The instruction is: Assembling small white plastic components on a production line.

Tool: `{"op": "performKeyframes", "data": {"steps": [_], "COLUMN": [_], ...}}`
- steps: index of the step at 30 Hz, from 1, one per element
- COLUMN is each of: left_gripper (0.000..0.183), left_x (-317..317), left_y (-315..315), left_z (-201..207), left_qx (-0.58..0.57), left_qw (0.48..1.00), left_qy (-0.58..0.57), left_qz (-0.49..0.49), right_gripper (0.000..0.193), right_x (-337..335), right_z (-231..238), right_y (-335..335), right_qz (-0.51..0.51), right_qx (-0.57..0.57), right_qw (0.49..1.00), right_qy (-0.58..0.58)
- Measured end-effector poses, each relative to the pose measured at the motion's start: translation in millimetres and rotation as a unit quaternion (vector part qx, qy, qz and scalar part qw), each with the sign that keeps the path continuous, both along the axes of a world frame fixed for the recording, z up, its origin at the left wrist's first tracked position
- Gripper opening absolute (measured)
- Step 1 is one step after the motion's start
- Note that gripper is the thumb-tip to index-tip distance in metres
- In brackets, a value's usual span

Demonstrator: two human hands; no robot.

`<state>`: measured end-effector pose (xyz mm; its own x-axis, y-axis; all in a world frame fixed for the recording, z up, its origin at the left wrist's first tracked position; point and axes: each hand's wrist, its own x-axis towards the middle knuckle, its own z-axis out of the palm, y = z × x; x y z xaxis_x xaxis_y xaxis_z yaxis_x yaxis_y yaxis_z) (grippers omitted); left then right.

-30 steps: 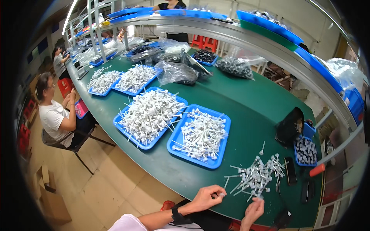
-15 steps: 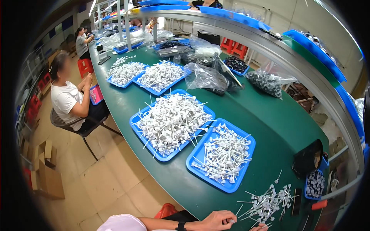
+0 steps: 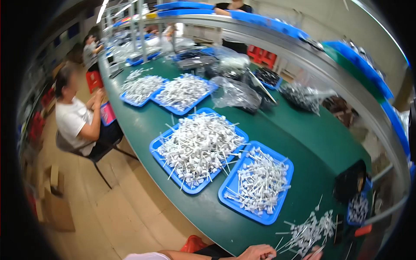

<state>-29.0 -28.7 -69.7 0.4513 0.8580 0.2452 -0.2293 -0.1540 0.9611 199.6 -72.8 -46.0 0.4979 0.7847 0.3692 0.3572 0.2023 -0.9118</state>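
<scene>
My left hand [image 3: 258,251] is at the bottom edge, its fingers curled closed around something small and whitish that I cannot make out. To its right, my right hand [image 3: 313,253] shows only partly, its fingers bent together at the near side of a loose pile of white parts with thin stems [image 3: 310,232]. What it holds, if anything, is too blurred to name. A blue tray [image 3: 227,196] with more stemmed white parts lies beyond my hands. Next to it, farther left, stands a larger blue tray [image 3: 155,154] heaped with the same kind.
Two more filled blue trays [image 3: 178,112] sit farther along the green table [image 3: 299,130], near clear plastic bags [image 3: 236,93]. A black pouch [image 3: 348,182] and small blue tray [image 3: 357,210] stand right. A co-worker [image 3: 76,119] sits left. A metal shelf frame [image 3: 277,41] crosses above.
The whole view has shifted slightly, so the table and trays appear lower and farther right. My right hand shows a little more at the pile; my left hand stays curled.
</scene>
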Motion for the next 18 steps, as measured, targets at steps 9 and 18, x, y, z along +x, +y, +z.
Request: {"op": "performKeyframes", "data": {"steps": [9, 18], "left_gripper": [0.01, 0.01], "left_x": [-5, -3], "left_y": [4, -1], "left_z": [11, 9], "left_qx": [-0.032, -0.063], "left_qw": [0.998, 0.996], "left_qy": [0.063, 0.058], "left_qz": [0.002, 0.017], "right_gripper": [0.034, 0.02], "right_x": [-8, -8], "right_z": [174, 162], "right_y": [268, 403], "right_qz": [0.168, 0.124], "right_qx": [-0.113, -0.208], "right_qw": [0.969, 0.969], "right_qy": [-0.142, -0.047]}}
